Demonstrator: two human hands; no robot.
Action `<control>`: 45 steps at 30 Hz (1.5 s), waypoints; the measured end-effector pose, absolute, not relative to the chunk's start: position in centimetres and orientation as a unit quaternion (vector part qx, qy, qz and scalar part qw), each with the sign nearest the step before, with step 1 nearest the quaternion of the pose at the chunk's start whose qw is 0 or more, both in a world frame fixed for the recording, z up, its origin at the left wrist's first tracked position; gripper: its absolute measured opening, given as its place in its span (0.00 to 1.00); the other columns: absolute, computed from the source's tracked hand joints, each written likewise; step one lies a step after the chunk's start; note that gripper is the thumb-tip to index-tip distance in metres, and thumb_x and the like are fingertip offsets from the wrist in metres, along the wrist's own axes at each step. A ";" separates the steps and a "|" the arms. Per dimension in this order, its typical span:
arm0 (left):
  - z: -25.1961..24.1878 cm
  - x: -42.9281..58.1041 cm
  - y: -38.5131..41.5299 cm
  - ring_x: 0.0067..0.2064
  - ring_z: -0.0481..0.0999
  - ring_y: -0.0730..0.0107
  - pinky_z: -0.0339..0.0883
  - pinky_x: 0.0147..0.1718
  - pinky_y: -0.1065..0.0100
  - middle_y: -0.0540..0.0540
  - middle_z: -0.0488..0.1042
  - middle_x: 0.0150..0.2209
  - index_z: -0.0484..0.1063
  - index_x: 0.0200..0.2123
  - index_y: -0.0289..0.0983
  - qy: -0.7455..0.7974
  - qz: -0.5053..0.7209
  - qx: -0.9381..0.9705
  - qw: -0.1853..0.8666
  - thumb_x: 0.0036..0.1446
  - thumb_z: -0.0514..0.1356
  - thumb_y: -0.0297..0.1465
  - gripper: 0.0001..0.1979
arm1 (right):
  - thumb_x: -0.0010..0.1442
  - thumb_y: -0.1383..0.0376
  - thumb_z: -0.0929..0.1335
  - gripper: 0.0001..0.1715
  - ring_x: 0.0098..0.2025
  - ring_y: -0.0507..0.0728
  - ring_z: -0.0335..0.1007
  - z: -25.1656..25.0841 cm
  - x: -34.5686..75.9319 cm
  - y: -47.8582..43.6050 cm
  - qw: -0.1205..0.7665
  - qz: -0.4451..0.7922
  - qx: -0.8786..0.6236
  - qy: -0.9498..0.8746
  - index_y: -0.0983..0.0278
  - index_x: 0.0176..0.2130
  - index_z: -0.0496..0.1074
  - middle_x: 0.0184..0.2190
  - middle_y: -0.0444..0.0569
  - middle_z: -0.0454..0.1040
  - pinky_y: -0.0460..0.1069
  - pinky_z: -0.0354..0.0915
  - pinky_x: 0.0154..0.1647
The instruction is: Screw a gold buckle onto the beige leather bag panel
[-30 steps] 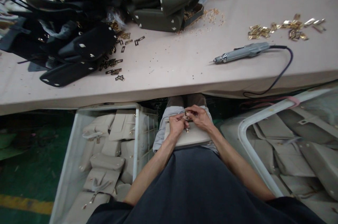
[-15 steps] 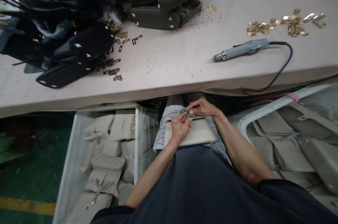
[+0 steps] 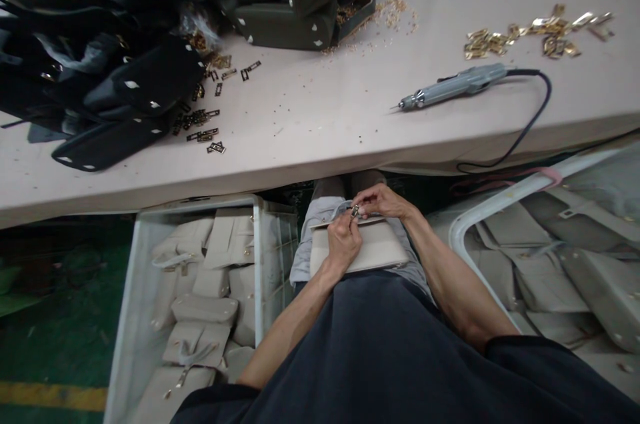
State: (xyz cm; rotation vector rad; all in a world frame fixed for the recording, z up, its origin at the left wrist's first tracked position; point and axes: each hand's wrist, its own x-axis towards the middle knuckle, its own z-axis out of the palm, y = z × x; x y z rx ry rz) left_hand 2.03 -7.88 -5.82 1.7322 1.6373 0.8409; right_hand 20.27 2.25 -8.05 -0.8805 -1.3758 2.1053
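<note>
A cream handbag (image 3: pixel 383 247) rests across the lap, its front panel facing up. Near its upper edge, my left hand (image 3: pixel 344 241) is closed, with fingers pinched on a small metal clasp (image 3: pixel 355 211). From the other side, my right hand (image 3: pixel 384 201) also has its thumb and fingers pinched at the clasp. A strip of clear plastic wrap (image 3: pixel 342 209) shows just behind the left fingers. The fingers partly cover the clasp, so how it sits on the bag cannot be made out.
An electric screwdriver (image 3: pixel 453 87) lies on the covered table (image 3: pixel 310 104), near gold metal fittings (image 3: pixel 555 31). Black bags (image 3: pixel 145 77), an olive bag (image 3: pixel 285 24) and dark metal plates (image 3: pixel 200 119) are at left. Bins of beige bags stand left (image 3: pixel 257 264) and right (image 3: pixel 457 231).
My left hand has shifted slightly, its fingers now more curled at the clasp. The right hand stays nearly in place. The view has moved a little; the table items lie as before.
</note>
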 end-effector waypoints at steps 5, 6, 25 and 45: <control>-6.3 2.2 -8.0 0.45 0.82 0.46 0.75 0.49 0.51 0.32 0.82 0.43 0.76 0.56 0.32 0.627 0.305 0.657 0.287 0.67 0.53 0.26 0.19 | 0.54 0.53 0.81 0.27 0.33 0.55 0.74 -8.1 20.2 2.3 0.243 0.764 -0.317 -0.506 0.70 0.47 0.83 0.39 0.54 0.80 0.48 0.73 0.36; -6.5 2.2 -8.0 0.44 0.82 0.47 0.75 0.48 0.52 0.32 0.82 0.43 0.76 0.56 0.32 0.628 0.304 0.658 0.283 0.67 0.53 0.26 0.19 | 0.54 0.54 0.81 0.27 0.33 0.54 0.74 -8.0 20.2 2.3 0.245 0.762 -0.316 -0.510 0.69 0.46 0.83 0.39 0.54 0.80 0.48 0.73 0.35; -6.3 2.6 -7.7 0.42 0.82 0.48 0.74 0.45 0.55 0.33 0.83 0.40 0.79 0.54 0.32 0.645 0.299 0.645 0.279 0.66 0.56 0.27 0.17 | 0.57 0.54 0.77 0.21 0.31 0.53 0.70 -7.3 19.8 1.8 0.260 0.715 -0.342 -0.552 0.68 0.43 0.84 0.36 0.51 0.78 0.47 0.67 0.32; -6.5 0.9 -6.3 0.14 0.67 0.74 0.63 0.13 0.71 0.43 0.78 0.25 0.80 0.32 0.31 0.571 0.413 0.307 0.640 0.49 0.71 0.48 0.23 | 0.57 0.47 0.76 0.24 0.29 0.54 0.65 -6.2 18.8 0.5 0.281 0.671 -0.376 -0.574 0.63 0.41 0.84 0.31 0.48 0.74 0.47 0.60 0.28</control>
